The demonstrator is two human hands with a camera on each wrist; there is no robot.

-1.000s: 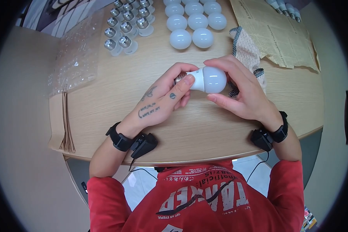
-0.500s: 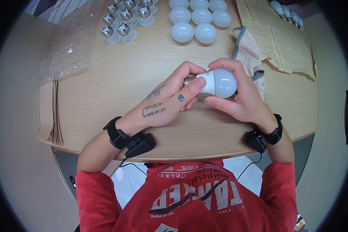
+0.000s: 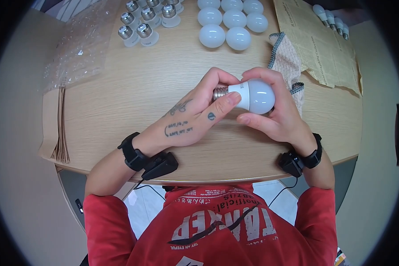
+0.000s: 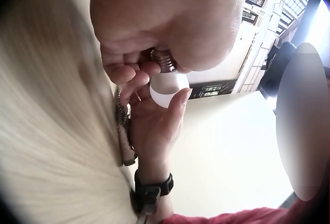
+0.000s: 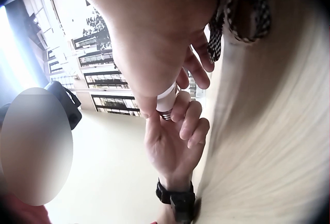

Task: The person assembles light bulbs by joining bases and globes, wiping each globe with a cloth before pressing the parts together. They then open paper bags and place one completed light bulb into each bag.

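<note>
A light bulb (image 3: 261, 96) with a white collar and frosted dome lies sideways between both hands, its metal screw base to the left. My left hand (image 3: 198, 113) grips it at the collar and screw base, thumb laid along the near side. Around the dome curls my right hand (image 3: 284, 110), fingers over the far side and thumb at the near lower side. In the left wrist view the bulb (image 4: 167, 86) shows its threads below the left palm. The right wrist view has most of the bulb (image 5: 166, 100) hidden behind the fingers.
Bulbs standing screw base up (image 3: 147, 33) and dome-up bulbs (image 3: 212, 36) fill rows at the back. A checked-edge cloth (image 3: 287, 60) and printed brown paper (image 3: 321, 48) lie right, with several small bulbs (image 3: 322, 17) beyond. Clear plastic wrap (image 3: 82, 48) and folded paper bags (image 3: 53, 128) lie left.
Both hands and the bulb have shifted a little rightward in the head view. The right fingers have come in closer around the dome. The left hand keeps its grip.
</note>
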